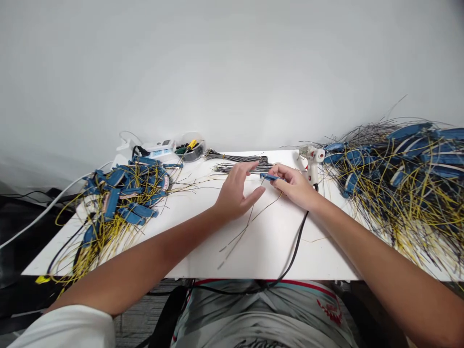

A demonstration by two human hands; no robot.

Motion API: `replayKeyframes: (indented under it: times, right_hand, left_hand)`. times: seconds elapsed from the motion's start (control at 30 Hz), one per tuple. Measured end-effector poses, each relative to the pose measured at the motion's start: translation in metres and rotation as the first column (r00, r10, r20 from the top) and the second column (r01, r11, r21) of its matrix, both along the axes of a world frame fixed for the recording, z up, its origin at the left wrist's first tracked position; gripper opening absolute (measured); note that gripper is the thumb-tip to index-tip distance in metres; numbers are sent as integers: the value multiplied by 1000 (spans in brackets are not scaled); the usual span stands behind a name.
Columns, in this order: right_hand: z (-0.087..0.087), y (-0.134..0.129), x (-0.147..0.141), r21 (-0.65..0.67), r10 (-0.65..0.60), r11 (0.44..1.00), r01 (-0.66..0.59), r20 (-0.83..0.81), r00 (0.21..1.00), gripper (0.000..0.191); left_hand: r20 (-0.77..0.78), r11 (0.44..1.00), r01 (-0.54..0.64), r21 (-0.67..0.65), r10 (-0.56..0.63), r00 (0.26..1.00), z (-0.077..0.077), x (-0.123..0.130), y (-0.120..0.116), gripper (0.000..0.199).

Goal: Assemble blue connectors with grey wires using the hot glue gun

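Between the thumb and fingers of my right hand (290, 182) is a small blue piece (268, 177), held above the middle of the white table (232, 251). Thin yellow and dark wires (250, 223) trail from it toward the table's front. My left hand (239, 189) is just left of the piece, its thumb and fingers apart, with nothing between them. Behind the hands lie bundles of thin dark wires (235, 157). A white glue gun (313, 165) stands just beyond my right hand.
Blue pieces with tangled yellow wires (134, 193) cover the table's left side. A larger pile (409, 169) fills the right. A round clear container (190, 148) and a white power strip (161, 149) sit at the back left. A black cable (299, 237) crosses the front edge.
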State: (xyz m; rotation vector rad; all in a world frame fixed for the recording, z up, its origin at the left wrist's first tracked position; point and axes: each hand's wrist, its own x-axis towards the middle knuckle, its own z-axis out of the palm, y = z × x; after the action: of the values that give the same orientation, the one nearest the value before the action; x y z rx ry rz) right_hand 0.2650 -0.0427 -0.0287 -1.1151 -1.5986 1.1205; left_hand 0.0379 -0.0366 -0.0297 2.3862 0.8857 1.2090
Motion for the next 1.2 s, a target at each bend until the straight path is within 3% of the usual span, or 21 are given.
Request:
replayKeyframes:
  times: [0.07, 0.17, 0.33, 0.43, 0.57, 0.63, 0.77, 0.87, 1.0, 1.1, 1.2]
  right_hand:
    - [-2, 1, 2, 52, 5, 999, -6, 22, 1000, 9]
    - [-4, 3, 4, 51, -19, 999, 19, -8, 1000, 13]
    - [1, 2, 4, -38, -145, 989, 140, -175, 974, 22]
    - [6, 0, 0, -87, -171, 984, 153, -273, 947, 25]
    - [10, -1, -1, -73, -113, 993, 95, -298, 948, 26]
    - [10, 0, 1, -88, -62, 996, 33, -345, 936, 28]
    - [8, 1, 3, -96, -78, 994, 50, -309, 948, 30]
    - [5, 1, 3, 20, -92, 995, 97, -167, 982, 23]
    - [5, -2, 1, 147, -74, 985, 92, -120, 990, 21]
    - [9, -5, 0, 92, -20, 995, 34, -142, 990, 26]
    - [12, -6, -1, -26, 36, 999, -44, -227, 973, 28]
  left_hand:
    - [-30, 995, -35, 89, 37, 999, 1, 9, 1, 55]
    - [-140, 992, -66, 112, 81, 987, 3, 24, 3, 29]
    - [-39, 986, -165, -19, 165, 986, 0, 46, 6, 18]
    - [-3, 985, -158, -65, 158, 987, -3, 51, 8, 5]
    - [21, 993, -50, -108, 53, 998, -2, 50, 10, 23]
    - [42, 979, 25, -201, -17, 999, -2, 47, 11, 23]
    - [191, 870, 169, -463, -88, 978, -4, 42, 14, 34]
    - [241, 809, 242, -536, -128, 962, -5, 40, 16, 44]
    - [229, 740, 307, -599, -209, 951, -3, 41, 17, 56]
    - [201, 719, 347, -602, -284, 937, -2, 42, 17, 64]
    - [142, 736, 348, -581, -329, 934, -1, 42, 16, 64]
